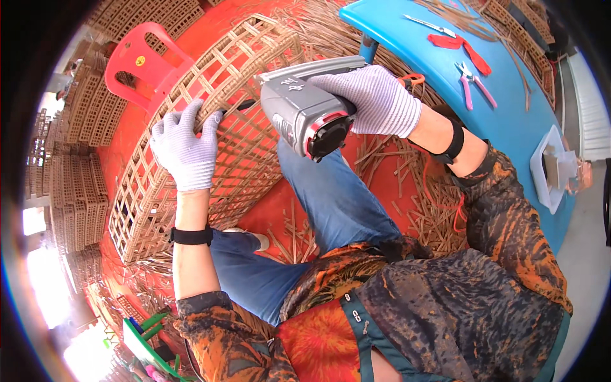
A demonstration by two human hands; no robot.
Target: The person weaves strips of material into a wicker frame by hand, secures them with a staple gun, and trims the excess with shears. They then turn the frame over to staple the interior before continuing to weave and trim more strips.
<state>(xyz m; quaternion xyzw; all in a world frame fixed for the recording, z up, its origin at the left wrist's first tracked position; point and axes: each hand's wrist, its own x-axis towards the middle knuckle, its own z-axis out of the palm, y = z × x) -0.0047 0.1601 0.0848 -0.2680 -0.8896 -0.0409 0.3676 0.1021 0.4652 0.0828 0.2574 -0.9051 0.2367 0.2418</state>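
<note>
My left hand [184, 148], in a white knit glove, grips the rim of a woven rattan basket frame [159, 204] that rests against my knees. My right hand [375, 99], also gloved, holds a grey pneumatic staple gun [305, 108] by its handle. The gun's nose points left at the basket's rim, right next to my left fingers. Black bands sit on both wrists. My legs in blue jeans are below the basket.
A blue table [509, 95] on the right carries pink-handled pliers [472, 81], a red-handled tool [459, 44] and rattan strips. A red plastic chair [141, 63] stands behind the basket. Stacks of woven panels [73, 191] line the left. Rattan offcuts litter the red floor.
</note>
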